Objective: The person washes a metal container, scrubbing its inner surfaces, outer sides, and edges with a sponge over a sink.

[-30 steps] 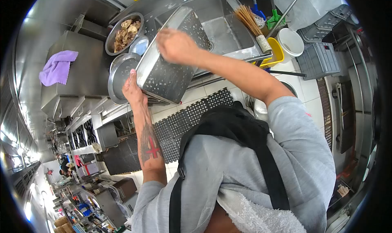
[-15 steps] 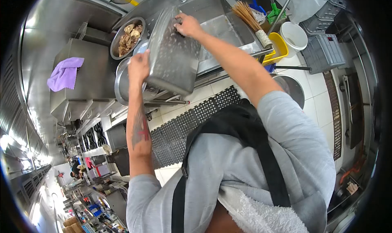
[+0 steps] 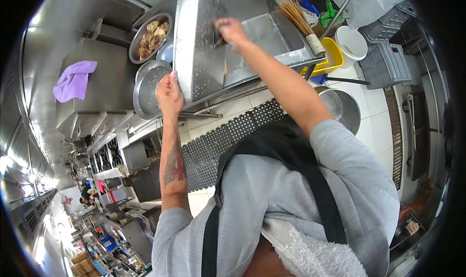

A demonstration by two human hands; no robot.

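Observation:
A deep stainless steel pan [image 3: 206,63] stands tilted up on its side at the sink's near left edge, its walls speckled with suds. My left hand [image 3: 170,93] is closed on its rim at the lower left corner. At the pan's outer base, my right hand [image 3: 232,33] is curled, slightly smeared by motion. A small dark patch that looks like a scouring pad [image 3: 218,28] shows at its fingertips, mostly hidden. Behind the pan lies the sink basin [image 3: 269,29]. To the left of my left hand sits a round metal bowl [image 3: 145,95].
A bowl of oyster-like shells [image 3: 154,39] and a purple cloth [image 3: 74,81] lie on the left counter. A stick whisk [image 3: 302,27] rests on the sink's right edge. Near it stand a yellow bucket [image 3: 334,58], a white bucket [image 3: 350,43] and grey crates [image 3: 387,64].
The pan has turned more upright, showing its rim and suds-flecked side. My left hand has moved down along the rim; my right hand has shifted slightly right, along the base.

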